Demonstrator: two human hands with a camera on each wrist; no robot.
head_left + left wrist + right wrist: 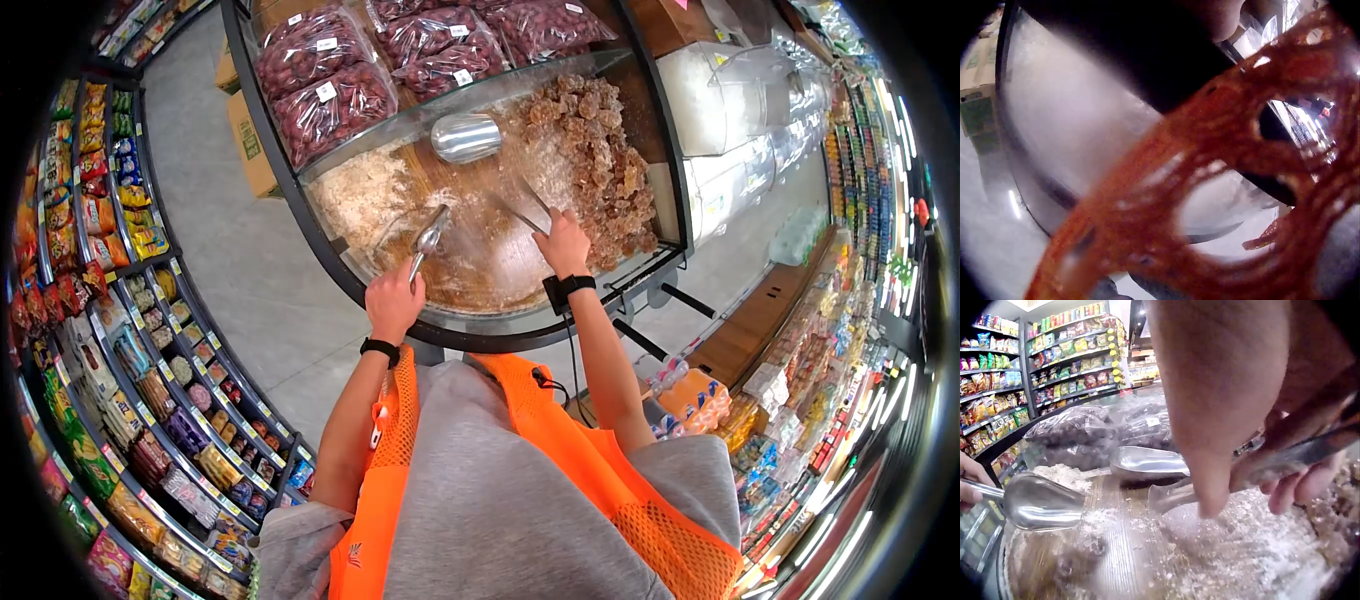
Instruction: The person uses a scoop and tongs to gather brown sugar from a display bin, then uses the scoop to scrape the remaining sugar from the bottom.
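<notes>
In the head view, the left hand point(395, 302) grips the handle of a metal scoop point(430, 238), its bowl over the left part of a wooden display surface point(455, 265). Metal tongs point(520, 212) are held in the right hand point(565, 243), their arms apart and pointing up-left over the surface. The right wrist view shows the left hand's scoop point(1041, 501) beside pale crumbs, and the right hand point(1229, 394) around the tongs point(1297, 459). Between the hands, farther back, lies another scoop point(466, 138). Orange mesh point(1147, 187) covers much of the left wrist view.
Brown crystal lumps point(590, 150) are heaped on the right of the bin, pale crumbs point(365, 190) on the left. Behind a clear divider lie bags of dark red fruit point(335, 100). A black frame point(330, 260) edges the bin; snack shelves point(150, 340) stand left.
</notes>
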